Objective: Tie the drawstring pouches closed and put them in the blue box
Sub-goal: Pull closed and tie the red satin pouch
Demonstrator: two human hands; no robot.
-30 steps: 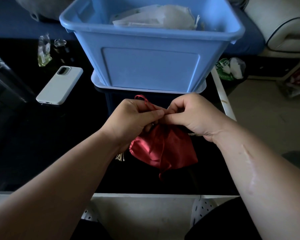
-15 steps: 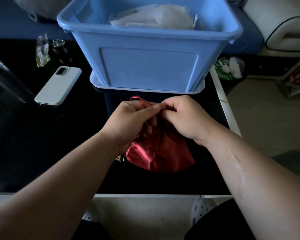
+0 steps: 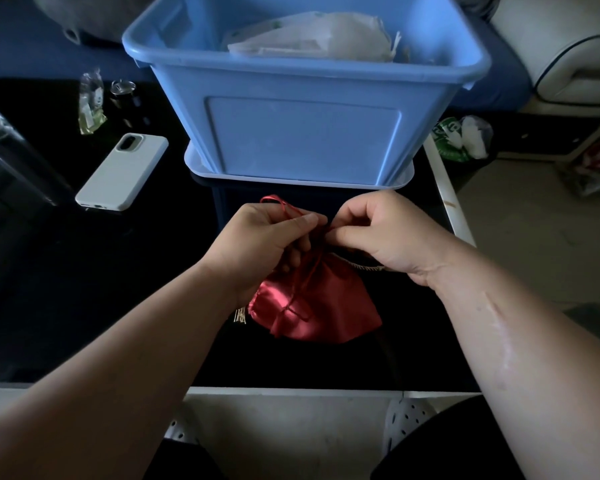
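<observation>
Red satin pouch (image 3: pixel 323 306): we are pinching its drawstring (image 3: pixel 278 204) with left hand (image 3: pixel 260 240) and right hand (image 3: pixel 385 233), fingers curled tight; blue box (image 3: pixel 302 133) is sitting just beyond.

I see the pouch (image 3: pixel 319 306) as red satin-like cloth, glossy, with a soft sheen along its creases. Its drawstring (image 3: pixel 281 206) looks like thin red cord, matt. The blue box (image 3: pixel 302 136) reads as smooth moulded plastic with a dull sheen. The table (image 3: pixel 84 289) is black and glossy, mirroring the box. The phone (image 3: pixel 122 171) wears a pale, smooth matt case. The wrapper (image 3: pixel 90 102) looks like crinkled clear plastic.
</observation>
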